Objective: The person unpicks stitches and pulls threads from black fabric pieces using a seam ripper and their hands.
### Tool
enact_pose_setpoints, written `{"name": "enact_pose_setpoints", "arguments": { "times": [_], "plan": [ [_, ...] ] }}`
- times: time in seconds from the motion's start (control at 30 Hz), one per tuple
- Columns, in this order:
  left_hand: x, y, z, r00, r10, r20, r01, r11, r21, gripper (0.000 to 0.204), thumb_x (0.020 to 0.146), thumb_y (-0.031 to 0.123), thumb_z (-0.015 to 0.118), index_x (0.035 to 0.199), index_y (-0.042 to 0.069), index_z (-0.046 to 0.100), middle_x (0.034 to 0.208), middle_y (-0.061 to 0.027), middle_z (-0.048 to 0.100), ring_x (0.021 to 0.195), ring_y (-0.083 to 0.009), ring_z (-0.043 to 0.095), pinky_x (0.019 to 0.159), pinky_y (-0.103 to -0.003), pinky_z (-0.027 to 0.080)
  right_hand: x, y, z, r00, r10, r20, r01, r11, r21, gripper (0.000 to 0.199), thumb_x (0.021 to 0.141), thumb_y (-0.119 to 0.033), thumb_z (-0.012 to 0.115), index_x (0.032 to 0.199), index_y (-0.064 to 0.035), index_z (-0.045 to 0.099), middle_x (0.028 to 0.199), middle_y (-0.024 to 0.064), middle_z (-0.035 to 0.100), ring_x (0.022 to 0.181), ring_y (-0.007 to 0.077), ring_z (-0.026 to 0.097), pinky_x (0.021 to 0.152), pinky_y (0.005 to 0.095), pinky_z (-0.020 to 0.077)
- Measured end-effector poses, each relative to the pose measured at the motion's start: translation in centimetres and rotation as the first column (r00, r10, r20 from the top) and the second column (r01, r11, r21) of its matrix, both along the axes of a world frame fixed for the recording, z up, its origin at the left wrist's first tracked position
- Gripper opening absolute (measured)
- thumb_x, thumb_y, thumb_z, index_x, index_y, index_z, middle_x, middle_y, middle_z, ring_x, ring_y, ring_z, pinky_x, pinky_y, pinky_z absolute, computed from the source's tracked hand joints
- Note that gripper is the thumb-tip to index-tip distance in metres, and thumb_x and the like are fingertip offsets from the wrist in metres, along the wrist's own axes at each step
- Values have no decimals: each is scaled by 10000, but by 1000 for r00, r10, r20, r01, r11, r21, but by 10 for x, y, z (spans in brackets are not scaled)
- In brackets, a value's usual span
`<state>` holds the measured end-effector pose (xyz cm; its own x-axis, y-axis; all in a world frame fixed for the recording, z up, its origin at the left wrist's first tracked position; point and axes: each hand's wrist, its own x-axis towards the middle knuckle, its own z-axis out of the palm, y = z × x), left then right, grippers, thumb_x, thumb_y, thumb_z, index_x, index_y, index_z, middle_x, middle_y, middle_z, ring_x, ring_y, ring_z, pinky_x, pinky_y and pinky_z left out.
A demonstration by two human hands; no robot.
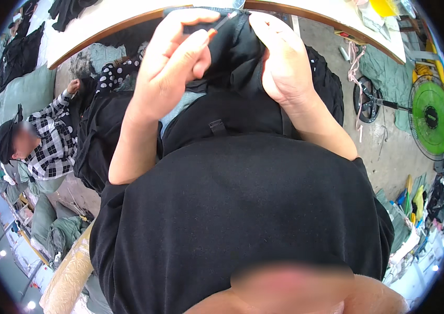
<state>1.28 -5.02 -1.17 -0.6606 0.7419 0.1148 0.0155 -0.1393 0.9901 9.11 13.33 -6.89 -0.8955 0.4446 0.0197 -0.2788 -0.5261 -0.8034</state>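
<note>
Between the thumb and fingers of my left hand (172, 65) is a seam ripper (223, 24), with an orange handle and a thin metal shaft. Its tip points up and right, close to a seam of the black garment (227, 63). My right hand (287, 65) grips the garment's right edge, thumb on top and the other fingers partly hidden. The cloth hangs over my lap, below the table's near edge. A strip of blue-grey fabric (180, 110) shows beneath my left wrist.
A white table (143, 15) with a wooden edge curves across the front. On the right stand a green fan (431, 118) and tangled pink strips (355, 60). To the left sits a person in a checked shirt (54, 136) among fabric piles. A wrapped roll (70, 269) leans at lower left.
</note>
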Motion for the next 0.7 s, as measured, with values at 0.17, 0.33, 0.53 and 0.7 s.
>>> {"name": "enact_pose_setpoints", "arguments": {
  "times": [0.17, 0.33, 0.53, 0.7],
  "plan": [
    [21, -2, -11, 997, -80, 13, 81, 995, -53, 404, 1117, 124, 450, 1509, 73, 533, 769, 58, 468, 659, -21, 404, 606, -185, 353, 13, 6, 3, 994, 105, -7, -104, 976, -189, 208, 1030, -75, 649, 1204, 24, 708, 1156, 89, 734, 1098, 157, 691, 1002, 263, 518],
    [23, -1, -23, 998, -61, -25, 60, 998, -35, 459, 1113, 110, 466, 1572, 80, 471, 794, 57, 483, 664, -23, 412, 610, -187, 375, 18, 6, 13, 996, 93, 3, -91, 977, -192, 222, 1028, -95, 663, 1209, 25, 710, 1173, 98, 739, 1104, 163, 696, 1014, 264, 517],
    [26, -2, -29, 996, -54, -69, 53, 998, -25, 485, 1108, 106, 473, 1591, 79, 445, 823, 52, 509, 654, -21, 413, 616, -184, 388, 21, 9, 18, 999, 45, 15, -41, 983, -177, 239, 1025, -111, 678, 1219, 24, 712, 1172, 105, 745, 1107, 171, 700, 1024, 273, 517],
    [29, -1, -31, 994, -41, -102, 39, 999, -16, 488, 1103, 100, 473, 1590, 78, 448, 828, 50, 520, 652, -22, 413, 617, -184, 386, 23, 7, 19, 999, 41, 1, -40, 984, -171, 243, 1026, -117, 680, 1220, 26, 711, 1174, 106, 744, 1105, 173, 699, 1029, 280, 518]
  ]
}}
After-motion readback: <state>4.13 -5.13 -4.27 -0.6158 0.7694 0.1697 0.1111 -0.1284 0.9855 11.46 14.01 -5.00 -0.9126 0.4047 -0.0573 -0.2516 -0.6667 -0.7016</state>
